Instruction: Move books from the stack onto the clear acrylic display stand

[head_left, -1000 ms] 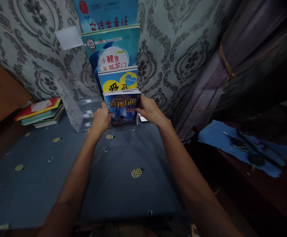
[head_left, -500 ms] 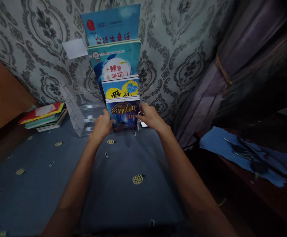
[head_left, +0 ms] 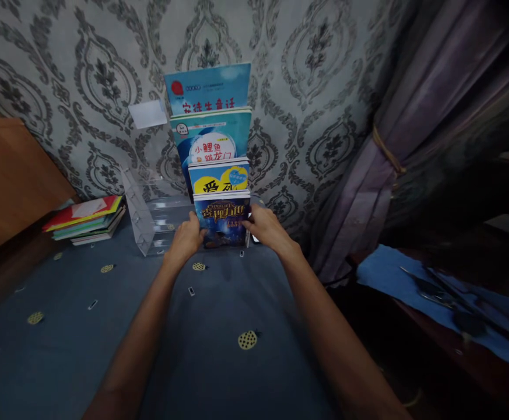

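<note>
Two hands, four covers facing out, one clear stand (head_left: 137, 216). Left hand (head_left: 187, 238) and right hand (head_left: 268, 227) are gripping the dark-blue book (head_left: 223, 227) by its side edges, fingers closed on it; it's standing in the lowest tier, title upside down. Behind, the yellow-and-blue book (head_left: 217, 179) is showing 爱, the teal book (head_left: 210, 143) 小鲤鱼跳龙门, the tallest book (head_left: 213, 87) 安徒生童话. One book stack (head_left: 85, 219) is lying left on the tabletop (head_left: 193, 361); right hand's partly hiding a small white item (head_left: 255, 238).
</note>
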{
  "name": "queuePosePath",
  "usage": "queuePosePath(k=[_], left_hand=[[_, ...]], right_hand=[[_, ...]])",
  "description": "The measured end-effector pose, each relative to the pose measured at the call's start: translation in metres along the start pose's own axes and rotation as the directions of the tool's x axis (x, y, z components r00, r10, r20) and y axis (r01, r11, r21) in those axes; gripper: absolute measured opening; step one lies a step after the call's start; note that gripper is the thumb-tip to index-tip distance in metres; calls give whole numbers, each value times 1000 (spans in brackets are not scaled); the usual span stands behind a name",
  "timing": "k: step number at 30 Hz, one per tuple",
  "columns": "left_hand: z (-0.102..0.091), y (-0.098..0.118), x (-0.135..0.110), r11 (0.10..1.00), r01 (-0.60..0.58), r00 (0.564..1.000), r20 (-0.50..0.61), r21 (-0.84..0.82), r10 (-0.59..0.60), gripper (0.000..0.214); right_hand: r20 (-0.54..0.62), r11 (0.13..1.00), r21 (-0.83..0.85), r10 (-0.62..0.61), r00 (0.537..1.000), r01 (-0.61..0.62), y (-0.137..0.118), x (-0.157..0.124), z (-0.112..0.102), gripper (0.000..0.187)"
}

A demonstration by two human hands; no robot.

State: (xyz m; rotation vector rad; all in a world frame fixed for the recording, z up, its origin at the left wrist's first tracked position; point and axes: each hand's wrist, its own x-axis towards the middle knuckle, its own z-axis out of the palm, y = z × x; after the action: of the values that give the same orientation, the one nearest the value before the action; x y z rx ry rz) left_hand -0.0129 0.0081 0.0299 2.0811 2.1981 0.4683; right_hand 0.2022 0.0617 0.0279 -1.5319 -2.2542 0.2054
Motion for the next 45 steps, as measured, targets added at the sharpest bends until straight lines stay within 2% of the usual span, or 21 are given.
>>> queuePosePath(k=[5, 10, 19, 26, 30, 35, 37, 40, 45], left_hand=[[3, -1, 2, 1000, -4, 1000, -10, -7, 4, 34], [7, -1, 3, 1000, 7, 1000, -26, 17, -6, 37], [11, -6, 5, 998, -41, 999, -23, 45, 42, 46], [1, -1, 2, 998, 23, 999, 35, 62, -25, 46], [-5, -1, -1, 997, 32, 998, 53, 71, -36, 45], [-19, 3, -8, 999, 48, 999, 5, 16, -48, 43], [-24, 6, -10, 999, 52, 998, -17, 3, -52, 40], [-27, 8, -12, 999, 34, 999, -30, -6, -35, 40], [-23, 6, -11, 1000, 4, 999, -49, -7, -4, 40]], right_hand=[[6, 999, -33, 39, 999, -39, -10, -3, -4, 20], [18, 995, -73, 73, 997, -72, -19, -6, -8, 27], [23, 993, -106, 54, 998, -51, -19, -4, -6, 27], [30, 995, -73, 74, 997, -71, -15, -1, -4, 28], [62, 1000, 27, 8, 998, -9, 1, 3, -7, 24], [-43, 989, 142, -27, 999, 33, 13, 4, -9, 39], [-75, 988, 143, -45, 996, 56, 10, 3, -9, 42], [-84, 988, 124, -80, 993, 90, 4, 1, -8, 35], [-68, 999, -15, -29, 997, 28, -6, 1, -8, 23]])
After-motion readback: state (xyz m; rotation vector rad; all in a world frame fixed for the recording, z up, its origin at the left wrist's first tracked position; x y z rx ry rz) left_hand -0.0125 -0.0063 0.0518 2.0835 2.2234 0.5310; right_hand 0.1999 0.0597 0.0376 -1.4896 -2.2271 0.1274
